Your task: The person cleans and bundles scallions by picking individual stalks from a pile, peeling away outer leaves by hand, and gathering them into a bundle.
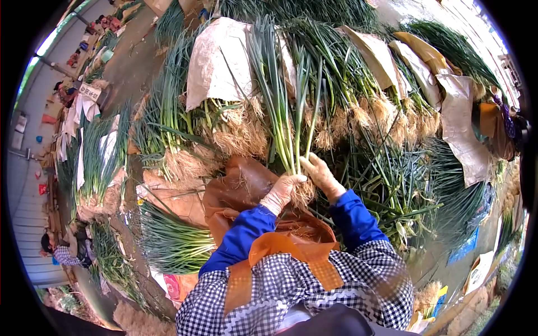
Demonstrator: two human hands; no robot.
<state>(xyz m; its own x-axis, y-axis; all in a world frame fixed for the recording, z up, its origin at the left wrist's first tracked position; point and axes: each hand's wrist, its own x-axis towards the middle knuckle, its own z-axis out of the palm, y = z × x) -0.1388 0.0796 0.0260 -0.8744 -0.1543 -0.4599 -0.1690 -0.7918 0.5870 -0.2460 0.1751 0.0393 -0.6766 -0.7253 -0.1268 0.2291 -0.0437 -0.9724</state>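
Observation:
A small bunch of green onions (289,134) stands upright before me, leaves pointing away and pale roots toward my lap. My left hand (282,191) is closed round its white stems just above the roots. On the bunch's right side, my right hand (322,172) has thumb and fingers closed on a stalk of the same bunch. Its fingertips are partly hidden. Below the hands, a brown apron (238,182) covers my lap. Trimmed leaves and stalks (386,196) lie heaped by my right forearm.
Rows of green onions with bushy roots (238,131) lie ahead, partly covered by white sacks (218,61). Another pile of green onions (174,238) rests at my left elbow. A person (67,252) sits at the far left, and more people are along the wall.

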